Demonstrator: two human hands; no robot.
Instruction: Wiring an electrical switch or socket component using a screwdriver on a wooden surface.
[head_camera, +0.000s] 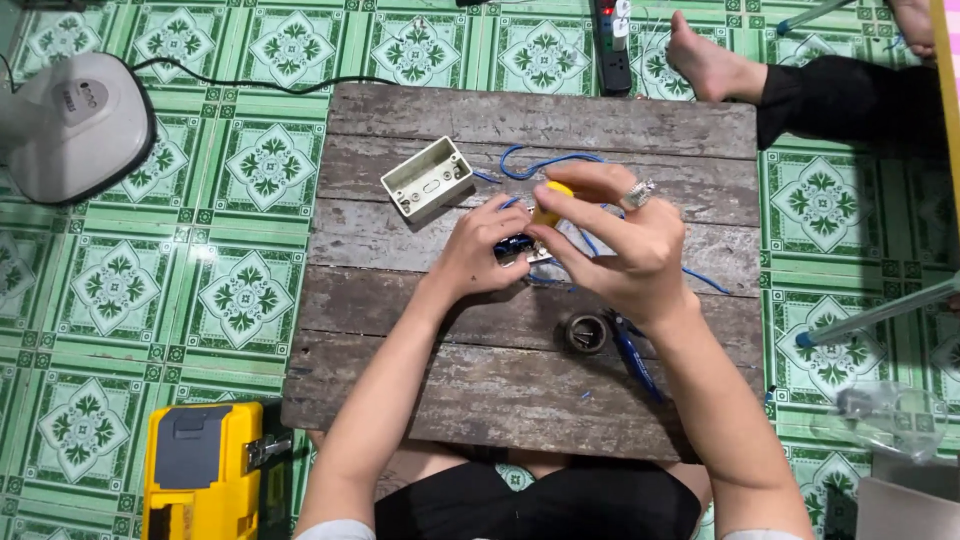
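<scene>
Overhead view of a person seated on a green patterned tile floor (240, 300) at a low worktop (520, 380) of weathered planks. The left hand (480, 250) is closed around a small dark electrical part (512, 248), steadying it just above the boards near the middle of the worktop. The right hand (615, 235), wearing a ring, pinches the yellow handle of a screwdriver (550, 200) between thumb and fingers and points it down at that part, a grip that suits turning a small screw. Blue wire (545, 160) loops from the part across the planks. A white plastic box (427, 177) lies open side up just left of the hands, within easy reach. A roll of black tape (586, 332) and blue-handled pliers (635, 360) rest nearer the body. On the floor sit a yellow tool case (200, 470), a white fan base (75, 125) and a power strip (612, 40); another person's bare foot (705, 60) shows beyond the far edge.
</scene>
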